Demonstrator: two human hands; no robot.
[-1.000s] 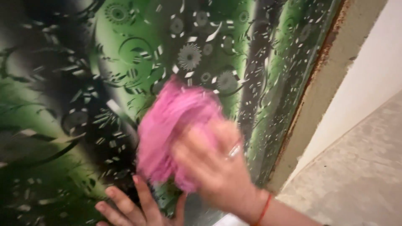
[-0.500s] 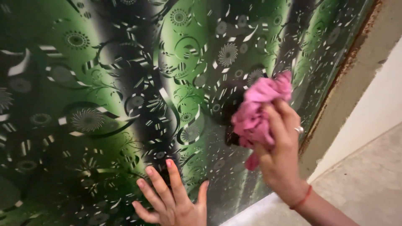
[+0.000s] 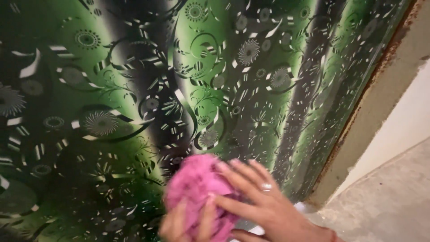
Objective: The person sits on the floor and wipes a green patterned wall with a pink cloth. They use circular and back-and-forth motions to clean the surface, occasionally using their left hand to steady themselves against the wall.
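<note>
The cloth [image 3: 197, 190] is pink, soft and fuzzy, bunched into a rounded wad with no clear long axis. The right hand [image 3: 264, 208] presses it against the glossy panel [image 3: 134, 89], green and black with white swirls and flower discs; its fingers splay over the wad's right side, a ring on one. The left hand [image 3: 186, 224], blurred, touches the wad from below; its grip cannot be told. Half a second ago the cloth sat higher and further right, and the left hand lay flat on the panel.

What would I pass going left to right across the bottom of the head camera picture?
Green patterned panel → pink cloth → right hand → rusty panel edge → grey floor.
</note>
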